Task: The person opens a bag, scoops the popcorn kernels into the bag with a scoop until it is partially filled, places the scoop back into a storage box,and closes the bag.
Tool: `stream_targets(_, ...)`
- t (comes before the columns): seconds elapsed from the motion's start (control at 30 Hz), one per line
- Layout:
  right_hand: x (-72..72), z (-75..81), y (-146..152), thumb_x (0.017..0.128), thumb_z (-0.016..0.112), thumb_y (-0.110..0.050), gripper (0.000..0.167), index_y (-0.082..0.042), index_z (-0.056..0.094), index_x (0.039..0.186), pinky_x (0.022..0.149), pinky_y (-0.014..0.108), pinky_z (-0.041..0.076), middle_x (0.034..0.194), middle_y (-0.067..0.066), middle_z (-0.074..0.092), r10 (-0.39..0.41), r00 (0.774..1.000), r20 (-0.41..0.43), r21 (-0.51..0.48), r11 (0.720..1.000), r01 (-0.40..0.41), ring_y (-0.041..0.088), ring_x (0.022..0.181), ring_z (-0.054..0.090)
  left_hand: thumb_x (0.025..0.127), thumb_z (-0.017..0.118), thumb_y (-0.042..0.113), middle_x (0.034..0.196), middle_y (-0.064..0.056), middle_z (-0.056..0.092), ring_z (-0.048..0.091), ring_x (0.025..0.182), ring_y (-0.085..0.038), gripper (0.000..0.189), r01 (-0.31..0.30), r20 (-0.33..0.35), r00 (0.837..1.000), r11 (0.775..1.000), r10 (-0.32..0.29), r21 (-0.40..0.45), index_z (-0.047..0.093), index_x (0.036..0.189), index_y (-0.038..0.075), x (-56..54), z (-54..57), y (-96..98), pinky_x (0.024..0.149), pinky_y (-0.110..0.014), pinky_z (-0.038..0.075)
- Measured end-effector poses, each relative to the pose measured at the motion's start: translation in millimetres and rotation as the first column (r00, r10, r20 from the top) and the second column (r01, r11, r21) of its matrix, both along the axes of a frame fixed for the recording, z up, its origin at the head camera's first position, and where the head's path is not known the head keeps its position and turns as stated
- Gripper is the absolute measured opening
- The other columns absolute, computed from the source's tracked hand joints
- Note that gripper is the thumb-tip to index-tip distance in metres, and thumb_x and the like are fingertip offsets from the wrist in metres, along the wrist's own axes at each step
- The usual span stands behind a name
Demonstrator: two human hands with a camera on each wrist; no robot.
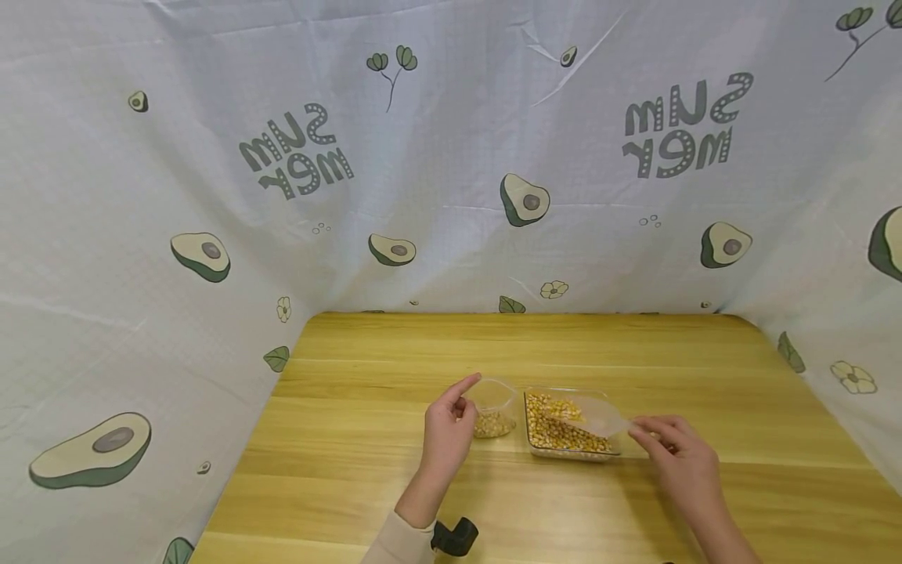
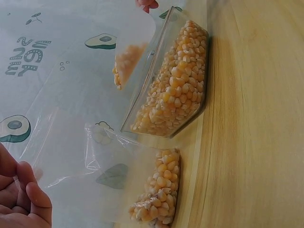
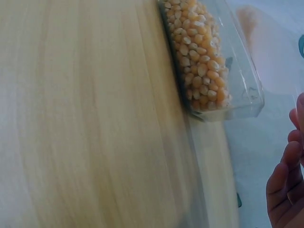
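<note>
My left hand (image 1: 447,431) pinches the upper edge of a clear plastic bag (image 1: 495,399), whose bottom holds corn kernels (image 2: 164,187) and rests on the table. Just right of the bag stands a clear rectangular container (image 1: 574,453) with many more corn kernels (image 1: 557,433) in it. My right hand (image 1: 683,462) grips the handle end of a translucent white scoop (image 1: 602,415) between thumb and fingers. Raised over the container, the scoop carries kernels (image 2: 127,61) towards its left tip. The right wrist view shows only part of the scoop and hand.
The wooden table (image 1: 380,352) has its far edge against a white curtain (image 1: 451,157) printed with avocados, which also hangs at both sides. A black wrist-worn device (image 1: 456,537) sits at my left sleeve (image 1: 402,540).
</note>
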State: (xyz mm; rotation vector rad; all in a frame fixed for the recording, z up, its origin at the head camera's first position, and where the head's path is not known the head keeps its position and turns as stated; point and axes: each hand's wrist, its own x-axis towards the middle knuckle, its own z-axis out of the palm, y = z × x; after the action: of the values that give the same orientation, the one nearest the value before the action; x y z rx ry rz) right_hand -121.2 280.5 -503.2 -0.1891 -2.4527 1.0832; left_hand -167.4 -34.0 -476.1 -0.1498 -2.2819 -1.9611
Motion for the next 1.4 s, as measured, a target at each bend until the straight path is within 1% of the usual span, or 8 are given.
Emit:
stream_targets(0.27,0.4,5.3,0.5,0.088,0.077,-0.02,0.015,-0.011,0.08,0.099,0.053,0.013,0.042,0.09,-0.037,0.052,-0.016,1.0,-0.002,-0.003,1.0,0.016,-0.006,0.068,0.048,0.096,0.053,-0.002,0.074,-0.004,0.052,0.034,0.049,-0.002,0.043,-0.003,0.003,1.0,1.0,0.003,0.013,0.067,0.131,0.018,0.2,-0.5,0.0,0.041,-0.014,0.026)
stream_targets(0.53,0.5,15.9,-1.2,0.089,0.076,-0.023,0.017,-0.011,0.079,0.1,0.05,0.017,0.04,0.09,-0.037,0.052,-0.007,1.0,0.008,-0.003,1.0,0.007,-0.001,0.065,0.045,0.095,0.051,-0.004,0.073,-0.004,0.053,0.038,0.052,-0.003,0.044,-0.011,-0.01,1.0,1.0,0.011,0.005,0.069,0.129,0.018,0.0,-1.5,0.1,0.043,-0.013,0.027)
stream_targets(0.67,-0.2,20.4,-3.2,0.09,0.075,-0.025,0.018,-0.011,0.079,0.101,0.05,0.018,0.04,0.09,-0.039,0.051,-0.012,1.0,0.026,0.0,1.0,0.012,-0.002,0.066,0.046,0.095,0.051,-0.003,0.073,-0.001,0.053,0.038,0.052,-0.003,0.044,-0.008,-0.001,1.0,1.0,0.008,-0.001,0.068,0.13,0.019,0.3,-0.9,-0.1,0.043,-0.013,0.027)
stream_targets(0.77,-1.9,23.9,-4.2,0.091,0.073,-0.027,0.022,-0.01,0.078,0.104,0.049,0.019,0.042,0.09,-0.038,0.05,-0.007,0.999,0.047,-0.019,1.0,0.008,-0.001,0.066,0.048,0.096,0.051,-0.001,0.074,-0.001,0.053,0.038,0.052,-0.003,0.044,-0.005,0.003,1.0,1.0,0.005,-0.005,0.067,0.131,0.02,0.8,-0.2,-0.3,0.044,-0.013,0.028)
stream_targets(0.93,-5.4,30.1,-5.1,0.093,0.071,-0.031,0.026,-0.01,0.077,0.107,0.049,0.021,0.043,0.09,-0.033,0.053,0.019,0.997,0.071,-0.049,0.999,-0.015,0.002,0.064,0.051,0.096,0.051,-0.001,0.074,-0.001,0.054,0.039,0.053,-0.004,0.044,-0.004,0.002,1.0,1.0,0.004,-0.007,0.067,0.131,0.019,0.8,0.5,-0.3,0.043,-0.013,0.028)
stream_targets(1.03,-7.2,33.7,-7.4,0.092,0.072,-0.029,0.025,-0.009,0.077,0.107,0.049,0.021,0.043,0.09,-0.031,0.054,0.036,0.998,0.057,-0.063,0.997,-0.033,0.002,0.064,0.051,0.096,0.052,-0.002,0.074,-0.001,0.054,0.039,0.053,-0.004,0.044,-0.006,0.004,1.0,1.0,0.006,-0.007,0.067,0.131,0.019,0.5,0.4,-0.2,0.043,-0.013,0.028)
stream_targets(1.2,-9.5,40.9,-15.2,0.09,0.074,-0.02,0.021,-0.005,0.077,0.105,0.05,0.019,0.042,0.089,-0.028,0.056,0.075,0.997,-0.005,-0.093,0.993,-0.075,0.002,0.062,0.05,0.096,0.052,-0.001,0.075,-0.001,0.053,0.039,0.054,-0.004,0.044,-0.003,0.012,1.0,1.0,0.003,-0.002,0.067,0.131,0.019,0.5,1.0,-0.5,0.043,-0.013,0.028)
stream_targets(1.4,-13.4,47.0,-25.4,0.09,0.075,-0.019,0.02,-0.007,0.077,0.105,0.052,0.019,0.044,0.09,-0.028,0.057,0.1,0.995,-0.013,-0.101,0.99,-0.101,0.003,0.064,0.05,0.095,0.052,-0.003,0.075,-0.004,0.054,0.039,0.055,-0.003,0.044,0.001,-0.002,1.0,1.0,-0.001,0.011,0.068,0.13,0.018,0.5,0.5,-0.4,0.044,-0.013,0.028)
